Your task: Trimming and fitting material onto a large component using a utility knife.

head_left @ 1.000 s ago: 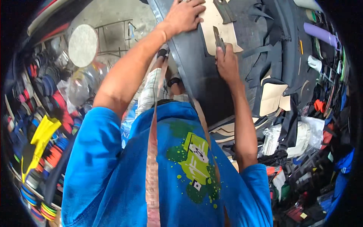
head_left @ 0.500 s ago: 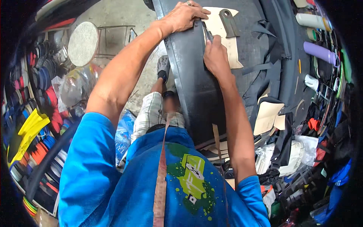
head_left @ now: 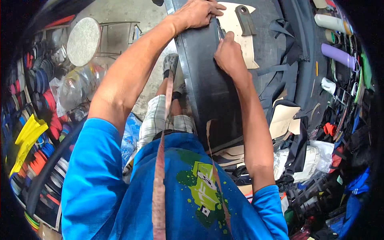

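Note:
My left hand [head_left: 199,13] presses its fingers down at the far end of a black sheet [head_left: 208,76], beside a cream card template [head_left: 247,47]. My closed right hand [head_left: 231,56] holds a utility knife [head_left: 221,33], only partly visible past the thumb. The knife's front part points away from me, along the template's left edge; its blade tip is too small to make out. On the template rests a dark metal piece with a round hole [head_left: 245,20], right of both hands. The black sheet runs along the left side of the dark work table [head_left: 264,52].
A worn measuring tape [head_left: 159,188] hangs from my neck over the blue shirt. Black fabric strips [head_left: 286,34] and cut card pieces [head_left: 282,120] lie right. A round-topped stool [head_left: 84,42], plastic bags [head_left: 78,86] and stacked rolls [head_left: 38,76] stand left. A purple roll [head_left: 339,56] lies far right.
The view has shifted slightly, and the tape's hanging part has swung out over my leg. My left hand stays pressed down. The right hand and knife remain at the template's edge with little movement.

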Demonstrator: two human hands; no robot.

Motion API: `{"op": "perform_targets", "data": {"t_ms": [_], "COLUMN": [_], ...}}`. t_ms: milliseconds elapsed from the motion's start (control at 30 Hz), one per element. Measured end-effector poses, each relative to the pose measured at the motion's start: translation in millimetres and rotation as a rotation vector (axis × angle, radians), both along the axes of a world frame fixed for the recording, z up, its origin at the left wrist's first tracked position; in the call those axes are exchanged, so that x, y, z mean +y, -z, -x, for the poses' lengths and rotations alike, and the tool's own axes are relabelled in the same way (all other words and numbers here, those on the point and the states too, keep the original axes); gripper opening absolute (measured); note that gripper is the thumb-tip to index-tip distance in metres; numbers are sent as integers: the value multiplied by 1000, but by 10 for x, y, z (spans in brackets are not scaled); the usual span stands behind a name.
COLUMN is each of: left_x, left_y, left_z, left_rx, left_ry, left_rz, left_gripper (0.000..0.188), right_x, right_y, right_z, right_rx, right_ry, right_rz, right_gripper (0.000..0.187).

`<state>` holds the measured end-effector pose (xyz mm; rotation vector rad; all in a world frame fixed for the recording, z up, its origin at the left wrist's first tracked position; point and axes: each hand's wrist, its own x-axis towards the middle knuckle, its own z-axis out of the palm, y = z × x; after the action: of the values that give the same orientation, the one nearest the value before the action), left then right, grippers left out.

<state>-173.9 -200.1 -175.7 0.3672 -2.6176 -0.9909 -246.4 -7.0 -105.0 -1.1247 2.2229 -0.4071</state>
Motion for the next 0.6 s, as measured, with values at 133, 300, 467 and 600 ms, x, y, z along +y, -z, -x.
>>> {"op": "perform_targets", "data": {"t_ms": [133, 300, 467, 600], "left_x": [-32, -63, -31, 0], "left_y": [19, 160, 320, 269], "left_z": [-14, 22, 19, 29], "left_rx": [-3, 93, 209, 142], "left_ry": [-1, 19, -9, -40], "left_rz": [-30, -18, -44, -141], "left_gripper": [27, 28, 28, 28], "right_x": [63, 206, 338, 432], "right_y": [-16, -25, -61, -25], "right_z": [-40, -64, -131, -149], "right_rx": [1, 7, 4, 9], "right_ry": [-22, -39, -46, -48], "right_rz": [-3, 5, 13, 33], "right_gripper": [18, 16, 13, 12]}}
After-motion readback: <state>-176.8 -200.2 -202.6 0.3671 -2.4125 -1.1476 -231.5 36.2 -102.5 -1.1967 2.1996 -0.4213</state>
